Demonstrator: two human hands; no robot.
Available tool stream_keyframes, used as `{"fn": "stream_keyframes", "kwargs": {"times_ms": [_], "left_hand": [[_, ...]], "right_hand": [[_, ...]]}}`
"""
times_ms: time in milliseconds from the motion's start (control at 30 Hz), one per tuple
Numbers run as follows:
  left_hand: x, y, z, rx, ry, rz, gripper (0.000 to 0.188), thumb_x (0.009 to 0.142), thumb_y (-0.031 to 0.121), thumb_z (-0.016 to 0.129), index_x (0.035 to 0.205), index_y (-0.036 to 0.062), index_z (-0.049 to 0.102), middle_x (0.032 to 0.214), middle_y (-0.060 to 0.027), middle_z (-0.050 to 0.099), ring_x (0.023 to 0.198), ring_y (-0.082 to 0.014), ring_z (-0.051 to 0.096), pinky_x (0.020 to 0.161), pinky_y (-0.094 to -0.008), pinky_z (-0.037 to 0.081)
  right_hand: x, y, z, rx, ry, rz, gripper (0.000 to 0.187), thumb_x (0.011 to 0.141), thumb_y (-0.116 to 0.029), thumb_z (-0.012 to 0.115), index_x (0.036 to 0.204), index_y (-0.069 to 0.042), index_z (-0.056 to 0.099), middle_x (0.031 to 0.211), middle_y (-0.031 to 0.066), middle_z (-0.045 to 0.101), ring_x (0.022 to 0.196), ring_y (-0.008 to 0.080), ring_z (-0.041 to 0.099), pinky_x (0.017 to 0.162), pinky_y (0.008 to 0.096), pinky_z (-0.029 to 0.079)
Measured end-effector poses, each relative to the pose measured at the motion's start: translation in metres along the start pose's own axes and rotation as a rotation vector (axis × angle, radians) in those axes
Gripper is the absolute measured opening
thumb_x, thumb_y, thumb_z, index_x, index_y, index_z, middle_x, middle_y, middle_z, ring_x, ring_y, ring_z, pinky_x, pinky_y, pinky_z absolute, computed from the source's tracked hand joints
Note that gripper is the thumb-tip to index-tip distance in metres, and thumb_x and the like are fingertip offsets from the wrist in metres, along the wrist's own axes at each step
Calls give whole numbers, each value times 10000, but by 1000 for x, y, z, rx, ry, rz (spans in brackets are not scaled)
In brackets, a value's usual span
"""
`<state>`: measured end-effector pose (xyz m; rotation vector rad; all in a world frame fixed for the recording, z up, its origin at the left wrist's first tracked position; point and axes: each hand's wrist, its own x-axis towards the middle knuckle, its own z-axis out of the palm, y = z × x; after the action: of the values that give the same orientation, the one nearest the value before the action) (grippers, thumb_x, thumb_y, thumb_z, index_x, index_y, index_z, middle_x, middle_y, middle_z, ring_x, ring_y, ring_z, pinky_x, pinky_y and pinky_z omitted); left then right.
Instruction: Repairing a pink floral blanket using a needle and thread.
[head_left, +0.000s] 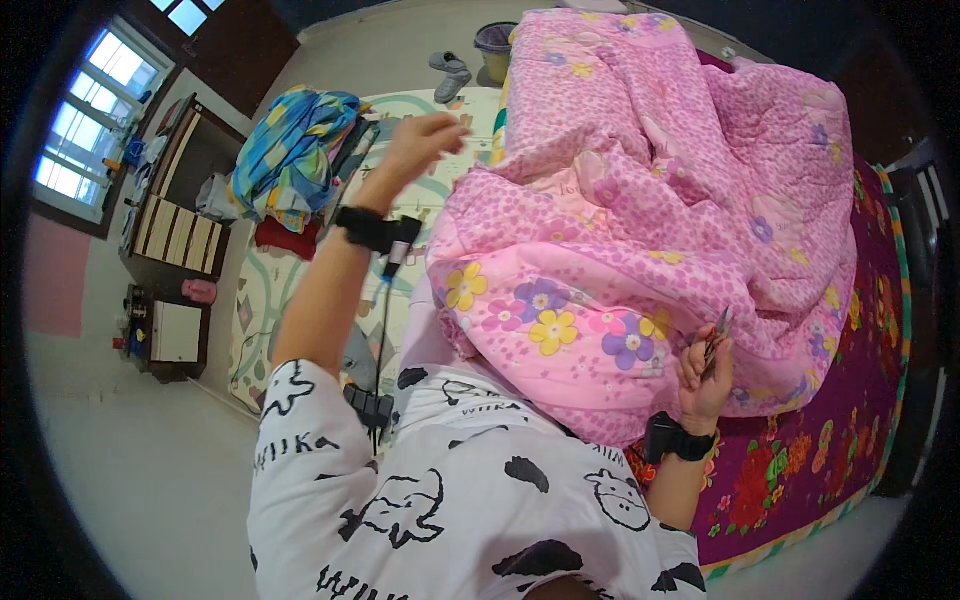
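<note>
So, pink quilt (570, 262) looks soft, padded, floppy; likely light per handful, bulky overall, not fragile. Best hold: a bunched edge or fold. Pointed metal tool (722, 324) sits over the quilt's near right part: reads stiff, light, maybe slick; hold by the body, tip off the fabric. Right hand (705, 372): fingers clenched round that tool, tip sticking out. Left hand (422, 146): raised at the quilt's left side, fingers blurred, can't tell if they pinch anything. Edges: burgundy bedcover (790, 485) right of the quilt, pale patterned mat (425, 193) left. Most room is quilt-left, up to the plaid bundle (292, 150); wrist cable (382, 340) hangs there, snag risk.
</note>
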<state>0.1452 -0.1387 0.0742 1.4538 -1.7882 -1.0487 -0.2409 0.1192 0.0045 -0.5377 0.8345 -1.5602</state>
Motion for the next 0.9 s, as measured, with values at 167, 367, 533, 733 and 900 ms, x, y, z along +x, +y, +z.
{"fn": "stream_keyframes", "kwargs": {"times_ms": [167, 367, 533, 733, 900], "left_hand": [[-5, 17, 104, 683, 83, 367, 261, 803, 78, 516, 1055, 70, 584, 1252, -169, 468, 1044, -336, 517, 845, -398, 451], [-51, 59, 220, 400, 78, 634, 286, 753, 49, 502, 1037, 16, 503, 1149, -152, 517, 968, -323, 542, 758, -390, 474], [-83, 82, 254, 237, -259, 916, 301, 687, 94, 574, 983, 45, 549, 1074, -125, 554, 875, -290, 550, 725, -375, 472], [-87, 78, 273, 248, -188, 976, 450, 676, 87, 643, 1109, 64, 524, 1147, -124, 534, 1010, -305, 514, 823, -395, 438], [-80, 88, 289, 197, -90, 831, 696, 652, 83, 681, 1282, 49, 386, 1222, -133, 493, 1101, -310, 467, 939, -407, 354]], "right_hand": [[-7, 0, 7, -45, 43, -23, 349, 953, -362, 378, 1008, -38, 495, 556, -30, 381, 392, 47, 289, 366, 184, 224], [-21, -7, -4, -47, 101, -29, 340, 948, -368, 390, 996, -52, 503, 554, -34, 374, 384, 42, 268, 362, 180, 216], [-31, -15, -26, -80, 260, -40, 304, 950, -335, 385, 983, -63, 514, 578, -45, 379, 419, 31, 275, 381, 175, 226], [-37, -17, -30, -220, 218, -80, 300, 959, -314, 374, 1016, -43, 490, 603, -26, 417, 430, 30, 308, 394, 171, 230], [-32, -1, -36, -586, 400, -99, 175, 900, -202, 517, 919, -35, 566, 612, 16, 514, 486, 101, 452, 463, 239, 348]]}}
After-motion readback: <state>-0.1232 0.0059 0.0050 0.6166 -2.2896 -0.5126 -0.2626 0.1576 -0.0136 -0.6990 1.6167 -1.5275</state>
